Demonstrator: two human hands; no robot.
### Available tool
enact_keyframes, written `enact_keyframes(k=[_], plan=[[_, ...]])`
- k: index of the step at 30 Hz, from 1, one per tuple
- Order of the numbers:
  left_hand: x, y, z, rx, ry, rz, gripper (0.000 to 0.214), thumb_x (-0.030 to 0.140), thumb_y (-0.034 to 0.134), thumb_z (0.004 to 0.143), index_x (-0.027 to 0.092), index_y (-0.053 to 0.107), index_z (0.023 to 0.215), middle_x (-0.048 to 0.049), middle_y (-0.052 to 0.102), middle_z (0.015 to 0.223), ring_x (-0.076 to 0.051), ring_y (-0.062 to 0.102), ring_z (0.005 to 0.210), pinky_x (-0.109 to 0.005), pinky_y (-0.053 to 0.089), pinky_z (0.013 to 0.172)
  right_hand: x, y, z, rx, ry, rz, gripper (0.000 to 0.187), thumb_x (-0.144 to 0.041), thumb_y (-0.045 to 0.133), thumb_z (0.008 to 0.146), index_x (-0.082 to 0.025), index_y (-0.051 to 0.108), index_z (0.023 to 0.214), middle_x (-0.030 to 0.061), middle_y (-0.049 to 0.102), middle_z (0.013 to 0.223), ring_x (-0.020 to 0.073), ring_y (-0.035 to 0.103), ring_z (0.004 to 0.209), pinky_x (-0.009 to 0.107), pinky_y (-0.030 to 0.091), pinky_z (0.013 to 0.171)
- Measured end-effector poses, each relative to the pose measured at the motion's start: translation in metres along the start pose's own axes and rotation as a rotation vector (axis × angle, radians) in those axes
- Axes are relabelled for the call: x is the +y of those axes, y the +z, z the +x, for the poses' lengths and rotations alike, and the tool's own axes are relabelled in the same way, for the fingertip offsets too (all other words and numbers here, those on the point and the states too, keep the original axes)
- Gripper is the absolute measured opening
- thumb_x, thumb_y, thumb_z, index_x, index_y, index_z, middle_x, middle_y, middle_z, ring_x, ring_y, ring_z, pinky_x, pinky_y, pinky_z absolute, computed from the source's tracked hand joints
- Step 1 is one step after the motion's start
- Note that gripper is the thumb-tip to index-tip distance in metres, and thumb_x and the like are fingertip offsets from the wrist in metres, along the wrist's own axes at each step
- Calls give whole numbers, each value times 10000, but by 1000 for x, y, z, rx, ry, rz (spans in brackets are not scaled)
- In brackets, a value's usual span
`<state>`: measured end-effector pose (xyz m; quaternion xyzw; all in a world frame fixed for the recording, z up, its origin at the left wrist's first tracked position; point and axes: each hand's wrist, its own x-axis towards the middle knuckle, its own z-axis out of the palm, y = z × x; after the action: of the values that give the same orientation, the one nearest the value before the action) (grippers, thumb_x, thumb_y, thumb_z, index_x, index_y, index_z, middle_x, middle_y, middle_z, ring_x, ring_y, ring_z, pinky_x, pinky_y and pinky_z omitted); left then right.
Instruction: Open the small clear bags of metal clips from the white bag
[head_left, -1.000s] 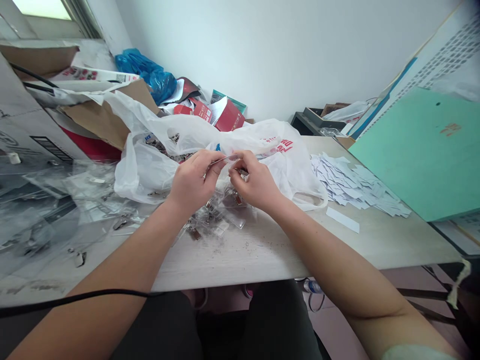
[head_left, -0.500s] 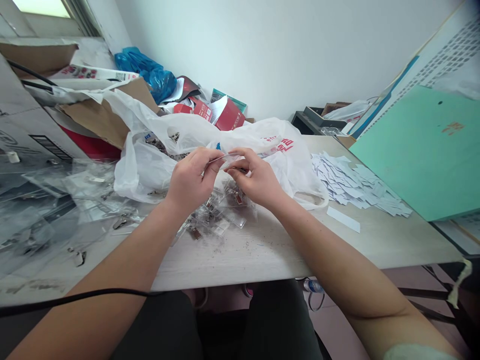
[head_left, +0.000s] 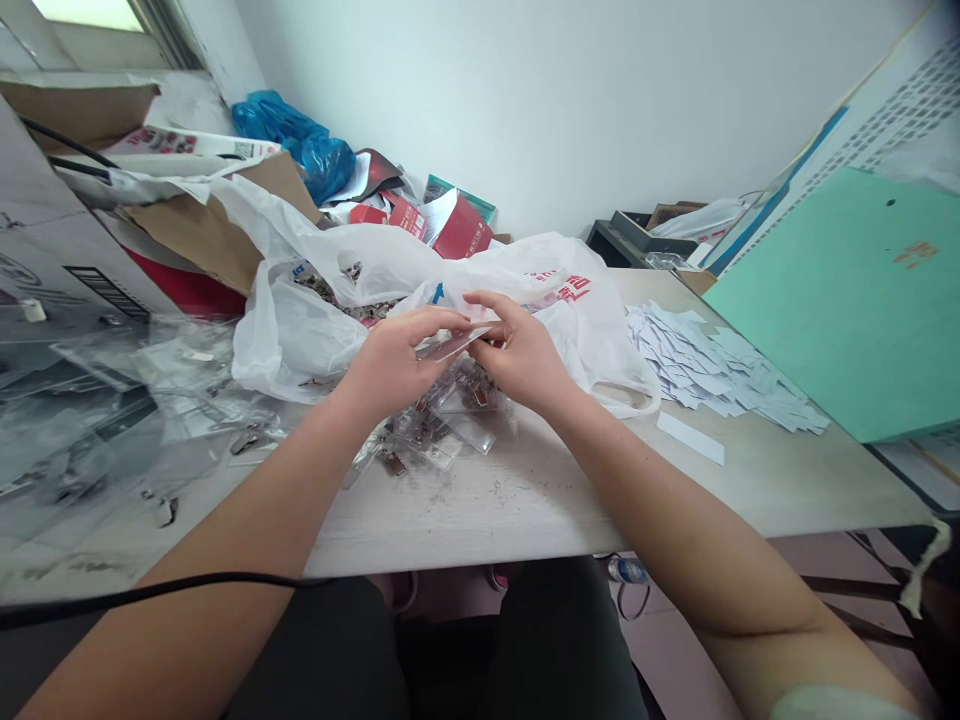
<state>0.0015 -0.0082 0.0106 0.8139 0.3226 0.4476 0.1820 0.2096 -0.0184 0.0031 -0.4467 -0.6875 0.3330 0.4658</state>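
Note:
My left hand [head_left: 397, 362] and my right hand [head_left: 521, 350] hold a small clear plastic sleeve [head_left: 454, 345] between them, pinching it at opposite ends above the table. Just below my hands lies a heap of clear plastic sleeves with small metal clips [head_left: 442, 430]. Behind them, a crumpled white plastic bag [head_left: 300, 340] with red print holds more clipped items, partly hidden by its folds. My right hand is close to the bag's right side.
Loose clear plastic [head_left: 97, 420] covers the table's left side. White paper slips [head_left: 716, 375] lie at right beside a green board [head_left: 832, 300]. Cardboard, a blue bag [head_left: 292, 145] and red boxes [head_left: 461, 230] are piled behind. A black cable [head_left: 150, 592] crosses my left forearm.
The sleeve has turned from nearly edge-on to show more of its flat face. Both hands have shifted slightly lower and keep hold of it.

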Motion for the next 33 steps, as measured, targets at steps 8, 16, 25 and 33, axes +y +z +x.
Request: enact_keyframes(k=[8,16,25,33], plan=[[-9,4,-1,71,-15,2,261,474,776,1019,287,896,1157,-74,862,1214,-267,799,1108,-446,655,1030,-1,0,-2,-7,-22,-32,613,-294,740,956,-312,607,1554,12,883,1052,270,817,1040,522,592,1062],[-7,4,0,135,-26,15,239,475,765,1043,284,899,1098,-61,855,1154,-237,791,1031,-409,649,987,-9,1,-5,-28,-62,-27,612,-320,729,990,-324,583,1584,28,878,1133,280,809,1098,531,587,1087],[-4,1,2,101,-97,-63,269,518,765,1034,308,916,1106,-68,846,1145,-258,780,1059,-431,657,990,-8,0,-6,-8,-101,-62,541,-256,651,1010,-316,594,1545,26,881,1119,271,807,1025,520,605,1023],[9,2,-1,117,-199,-111,222,442,824,982,260,901,1082,-71,866,1118,-257,786,1049,-419,645,1005,-4,-3,-1,17,-36,58,553,-235,691,960,-310,600,1501,-16,835,918,243,789,885,485,616,930]])
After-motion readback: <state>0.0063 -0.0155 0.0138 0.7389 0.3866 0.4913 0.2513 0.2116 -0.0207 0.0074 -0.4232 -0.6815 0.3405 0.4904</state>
